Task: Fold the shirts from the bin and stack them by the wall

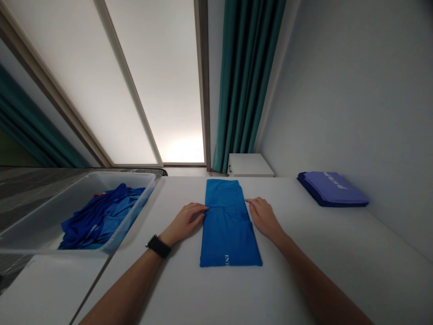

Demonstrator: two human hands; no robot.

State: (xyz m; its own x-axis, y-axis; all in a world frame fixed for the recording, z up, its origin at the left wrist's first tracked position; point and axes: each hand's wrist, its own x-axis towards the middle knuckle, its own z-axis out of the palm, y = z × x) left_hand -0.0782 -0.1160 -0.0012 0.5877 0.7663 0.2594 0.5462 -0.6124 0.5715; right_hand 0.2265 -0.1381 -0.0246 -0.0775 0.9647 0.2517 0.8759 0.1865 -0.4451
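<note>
A blue shirt (pixel 227 225), folded into a long narrow panel, lies flat on the white table (pixel 176 289) in front of me. White letters, partly cut off by a fold, show near its close edge, and creases run across its middle. At the shirt's left edge, my left hand (pixel 187 222) touches the cloth with its fingertips, fingers extended and thumb apart. My right hand (pixel 264 217) rests by the right edge, index finger stretched toward the cloth; whether it touches is hard to tell. Neither hand grips anything.
To the left stands a translucent plastic bin (pixel 135 225) holding crumpled blue clothes (pixel 101 219). A stack of folded purple and navy garments (pixel 333 188) lies at the right, beside the wall. Beyond the table are a white cabinet (pixel 250 164) and a green curtain (pixel 250 81).
</note>
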